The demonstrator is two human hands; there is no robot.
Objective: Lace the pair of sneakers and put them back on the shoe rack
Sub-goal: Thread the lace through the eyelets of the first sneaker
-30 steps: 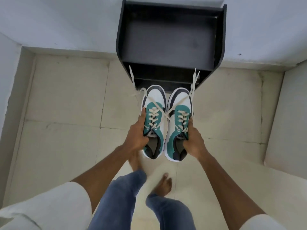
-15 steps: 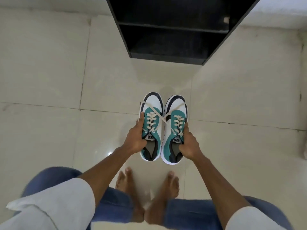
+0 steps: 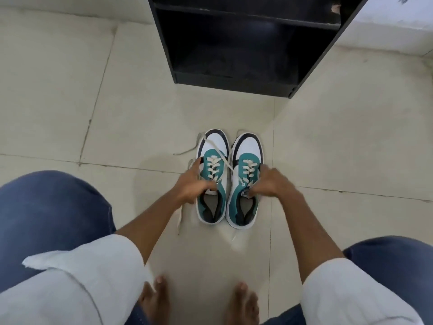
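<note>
1. A crouching person's left hand (image 3: 191, 184) curled around the collar of the left sneaker (image 3: 212, 177), its grip closed on the upper near the tongue; the right hand (image 3: 269, 181) pinched the collar of the right sneaker (image 3: 244, 181) in a narrow grip.
2. Both shoes sat side by side on the tiled floor (image 3: 70, 102), toes toward the black shoe rack (image 3: 234, 83), near it but apart.
3. Loose lace ends (image 3: 187, 151) trailed onto the tiles to the left and behind the heels.
4. The likely step was tightening and tying; drawing each lace snug eyelet by eyelet, one shoe at a time, looked the sound way.
5. Open floor lay on either side of the pair.
6. The rack's lower shelf appeared vacant, its front lip the one edge to clear.
7. Trailing laces could snag underfoot.
</note>
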